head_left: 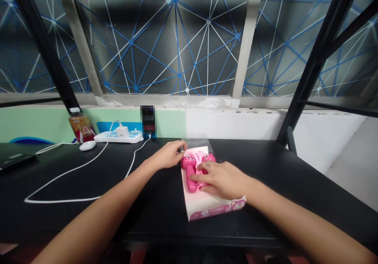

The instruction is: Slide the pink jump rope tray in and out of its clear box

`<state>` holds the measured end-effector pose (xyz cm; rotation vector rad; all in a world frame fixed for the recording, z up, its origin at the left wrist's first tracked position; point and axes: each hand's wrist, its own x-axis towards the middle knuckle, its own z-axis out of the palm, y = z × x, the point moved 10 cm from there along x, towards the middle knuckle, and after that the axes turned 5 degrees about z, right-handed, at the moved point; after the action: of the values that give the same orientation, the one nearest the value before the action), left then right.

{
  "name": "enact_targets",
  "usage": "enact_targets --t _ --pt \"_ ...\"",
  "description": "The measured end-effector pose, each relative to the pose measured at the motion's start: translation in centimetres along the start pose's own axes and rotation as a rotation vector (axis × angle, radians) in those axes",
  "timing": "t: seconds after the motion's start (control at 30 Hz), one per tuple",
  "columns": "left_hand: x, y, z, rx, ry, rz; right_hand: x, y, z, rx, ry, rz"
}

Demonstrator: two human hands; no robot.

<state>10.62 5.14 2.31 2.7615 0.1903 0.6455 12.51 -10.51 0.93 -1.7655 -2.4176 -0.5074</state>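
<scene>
A pink jump rope (191, 179) with cartoon-animal heads on its handles lies on a pale pink cardboard backing (193, 205) on the black table. Its thin cord is bundled between the two handles. My right hand (224, 177) lies over the rope from the right, its fingers bent around the cord and reaching the left handle. It hides most of the right handle. At the card's upper left corner, my left hand (169, 154) has its fingers curled in, pinching the edge of the packaging. A clear plastic cover (196, 141) shows behind the card.
At the back left stand a drink bottle (82, 126), a white power strip (118, 137) with a charger, and a pixelated upright device (148, 120). A white earbud-like case (88, 145) and a looping white cable (65, 202) lie nearby. Black frame posts (307, 67) rise on both sides.
</scene>
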Motion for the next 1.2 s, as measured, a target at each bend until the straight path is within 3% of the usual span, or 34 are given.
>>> enact_targets --t 0.3,0.5,0.6,0.7,0.8,0.87,1.07,1.2 --pt "0.1 -0.8 0.2 0.015 0.045 -0.074 0.1 -0.6 -0.1 -0.08 0.0 0.058" --pt "-0.1 3.2 1.6 0.004 -0.012 0.037 0.4 2.2 1.4 -0.164 0.068 0.145" --pt "-0.2 4.3 1.7 -0.003 -0.003 0.07 0.4 2.3 1.2 -0.183 0.111 0.132" --pt "-0.3 4.0 1.2 0.019 0.005 0.07 0.3 0.0 0.0 0.014 0.108 0.028" --pt "-0.4 3.5 0.7 0.043 0.003 0.082 -0.2 -3.6 -0.5 0.356 -0.051 -0.163" --pt "-0.4 3.2 0.7 0.048 -0.008 0.087 -0.3 -4.4 -0.4 0.455 -0.113 -0.188" --pt "-0.3 3.2 1.5 0.021 -0.031 0.085 0.7 -1.1 1.8 0.397 -0.1 0.021" --pt "-0.4 3.4 1.4 0.012 -0.032 0.076 0.4 0.0 1.6 0.356 -0.108 0.107"
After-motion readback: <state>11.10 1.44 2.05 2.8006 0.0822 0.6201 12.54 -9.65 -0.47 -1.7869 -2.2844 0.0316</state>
